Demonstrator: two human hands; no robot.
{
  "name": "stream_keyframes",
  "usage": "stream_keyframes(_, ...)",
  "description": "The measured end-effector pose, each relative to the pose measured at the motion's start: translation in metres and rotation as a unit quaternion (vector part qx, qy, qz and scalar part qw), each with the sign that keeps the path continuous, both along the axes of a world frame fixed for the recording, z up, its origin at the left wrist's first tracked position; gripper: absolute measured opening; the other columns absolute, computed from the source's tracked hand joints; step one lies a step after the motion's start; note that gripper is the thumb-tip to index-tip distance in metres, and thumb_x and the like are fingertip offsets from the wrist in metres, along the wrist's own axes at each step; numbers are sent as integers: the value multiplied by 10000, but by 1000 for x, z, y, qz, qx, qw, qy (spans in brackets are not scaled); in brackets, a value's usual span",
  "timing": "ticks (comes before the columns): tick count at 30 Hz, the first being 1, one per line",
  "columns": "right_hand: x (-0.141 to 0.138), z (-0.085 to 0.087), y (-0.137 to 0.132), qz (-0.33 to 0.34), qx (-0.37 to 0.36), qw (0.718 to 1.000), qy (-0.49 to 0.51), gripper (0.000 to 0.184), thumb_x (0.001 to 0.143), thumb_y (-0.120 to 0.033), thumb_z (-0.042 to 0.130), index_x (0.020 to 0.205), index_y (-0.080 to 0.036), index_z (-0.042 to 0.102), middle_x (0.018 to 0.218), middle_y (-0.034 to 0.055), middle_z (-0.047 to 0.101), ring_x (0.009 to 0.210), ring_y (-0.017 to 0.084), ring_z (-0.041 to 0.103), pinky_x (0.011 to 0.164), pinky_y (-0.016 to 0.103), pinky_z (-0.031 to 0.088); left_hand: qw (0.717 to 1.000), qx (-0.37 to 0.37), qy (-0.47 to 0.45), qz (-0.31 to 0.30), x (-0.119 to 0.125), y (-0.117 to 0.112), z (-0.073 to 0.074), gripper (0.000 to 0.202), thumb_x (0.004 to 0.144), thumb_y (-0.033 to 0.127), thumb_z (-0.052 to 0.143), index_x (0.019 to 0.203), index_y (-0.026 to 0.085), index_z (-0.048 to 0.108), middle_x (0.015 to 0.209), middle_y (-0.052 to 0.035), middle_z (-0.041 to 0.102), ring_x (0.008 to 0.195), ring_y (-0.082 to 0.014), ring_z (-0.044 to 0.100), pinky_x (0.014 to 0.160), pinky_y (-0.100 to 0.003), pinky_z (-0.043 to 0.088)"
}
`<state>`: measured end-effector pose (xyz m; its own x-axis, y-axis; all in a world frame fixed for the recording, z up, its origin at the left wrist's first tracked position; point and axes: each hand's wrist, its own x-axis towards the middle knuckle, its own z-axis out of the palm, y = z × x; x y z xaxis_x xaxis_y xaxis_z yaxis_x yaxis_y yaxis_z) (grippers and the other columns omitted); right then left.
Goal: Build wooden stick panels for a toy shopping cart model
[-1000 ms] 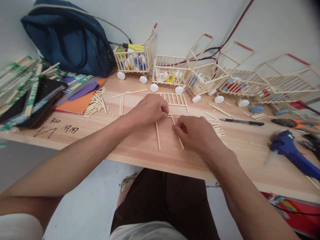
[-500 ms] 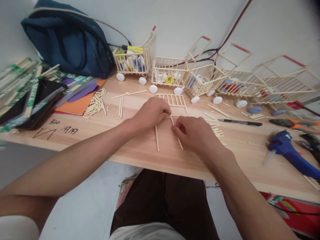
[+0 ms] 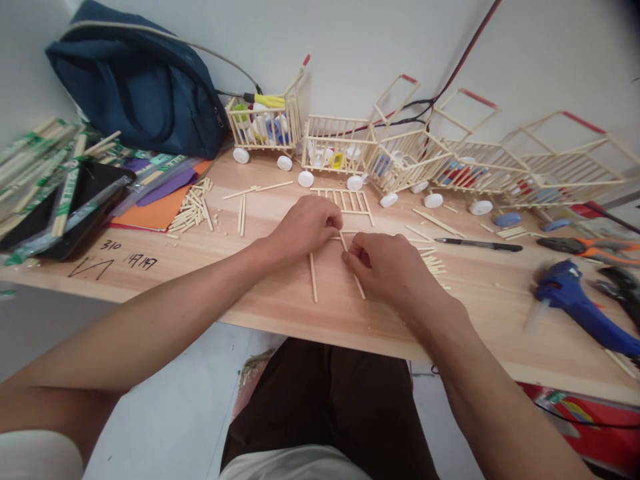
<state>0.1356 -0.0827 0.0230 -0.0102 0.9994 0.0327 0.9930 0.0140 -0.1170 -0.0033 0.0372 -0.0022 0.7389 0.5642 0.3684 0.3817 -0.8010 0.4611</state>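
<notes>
On the wooden table, two thin wooden sticks point toward me, a left stick (image 3: 313,280) and a right stick (image 3: 359,285), with a crosswise stick (image 3: 350,232) at their far ends. My left hand (image 3: 311,223) is closed, its fingertips pinching at the far end where the right stick meets the crosswise one; it covers the upper part of the left stick. My right hand (image 3: 385,261) has thumb and fingers closed on the right stick along its side. Just beyond lies a ladder-like stick frame (image 3: 345,200).
Several stick-built miniature carts (image 3: 340,147) with white wheels line the wall. Short cut sticks (image 3: 193,207) are heaped at left, near a blue bag (image 3: 145,80). A black pen (image 3: 477,245), pliers (image 3: 570,245) and a blue glue gun (image 3: 580,293) lie at right.
Both hands hold nearly the same position over the sticks. The whole view has shifted slightly.
</notes>
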Motion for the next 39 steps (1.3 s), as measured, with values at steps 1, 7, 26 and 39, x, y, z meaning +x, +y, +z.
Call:
stream_keyframes(1, 0, 0, 0, 1, 0, 1000, -1, 198, 874, -285, 483, 714, -197, 559, 691, 31, 642, 639, 173, 530, 605, 290, 230, 1000, 0, 1, 2, 0, 0, 0, 130, 699, 92, 604, 697, 181, 700, 710, -15, 678, 733, -161, 595, 694, -290, 411)
stream_keyframes(7, 0, 0, 0, 2, 1, 1000, -4, 202, 881, -290, 474, 720, -199, 556, 694, 29, 640, 645, 174, 527, 610, 292, 228, 1000, -9, 5, 14, 1, -2, 1, 139, 683, 77, 571, 680, 169, 674, 714, -20, 667, 725, -156, 577, 692, -285, 410)
stream_keyframes(26, 1, 0, 0, 4, 4, 1000, -2, 199, 885, -294, 483, 727, -199, 558, 700, 30, 646, 655, 184, 542, 600, 290, 226, 1000, -10, 13, 25, 4, -6, 2, 116, 702, 102, 550, 658, 162, 639, 700, -22, 640, 684, -148, 527, 660, -285, 378)
stream_keyframes(39, 0, 0, 0, 3, -1, 1000, -9, 210, 890, -303, 468, 739, -198, 567, 721, 42, 655, 669, 191, 550, 606, 294, 234, 999, -17, 10, 26, 4, -9, 3, 114, 699, 94, 553, 655, 164, 632, 700, -22, 636, 678, -148, 523, 656, -281, 379)
